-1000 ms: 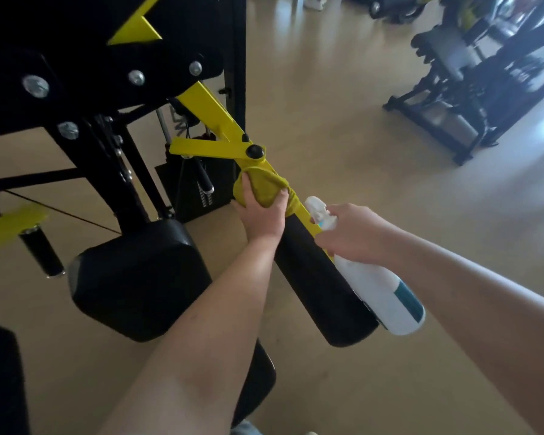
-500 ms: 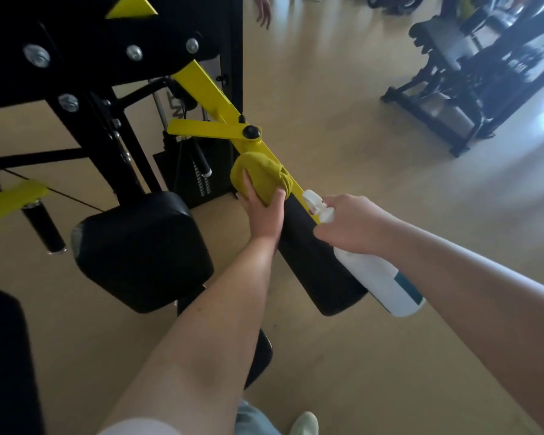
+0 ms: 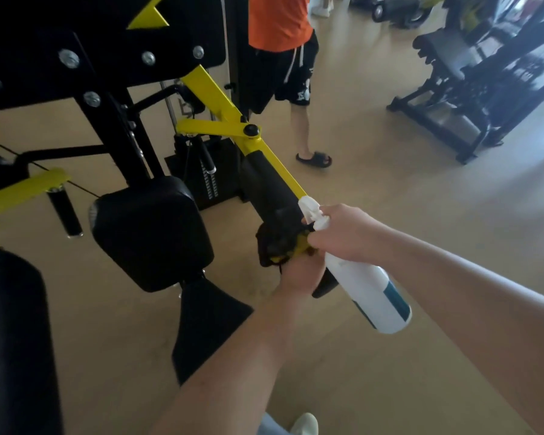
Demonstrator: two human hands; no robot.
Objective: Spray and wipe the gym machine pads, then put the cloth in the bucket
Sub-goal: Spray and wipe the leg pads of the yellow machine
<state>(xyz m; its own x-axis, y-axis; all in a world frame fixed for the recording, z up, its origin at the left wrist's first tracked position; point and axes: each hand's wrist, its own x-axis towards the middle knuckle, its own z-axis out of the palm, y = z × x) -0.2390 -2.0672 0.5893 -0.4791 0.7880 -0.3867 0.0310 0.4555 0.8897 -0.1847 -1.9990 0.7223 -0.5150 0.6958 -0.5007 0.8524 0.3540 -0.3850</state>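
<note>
Single head-worn wide-angle view, facing forward and down, close to gym machine (image 3: 151,233)

Noting a smooth tan floor (image 3: 390,230) filling most of the head view, catching pale glare toward the right edge. Logging a black-and-yellow gym machine (image 3: 123,136) standing on it at left, with its weight stack (image 3: 209,183) sitting low at the back. Spotting a black wedge-shaped part (image 3: 208,324) reaching down to the floor under the machine's square pad; contact hard to tell. Seeing a bystander's black sandal (image 3: 315,159) planted flat just beyond the machine. Marking a second black machine (image 3: 446,120) standing well apart at upper right, blurred. Catching a pale shoe (image 3: 305,423) showing at the bottom edge.
</note>
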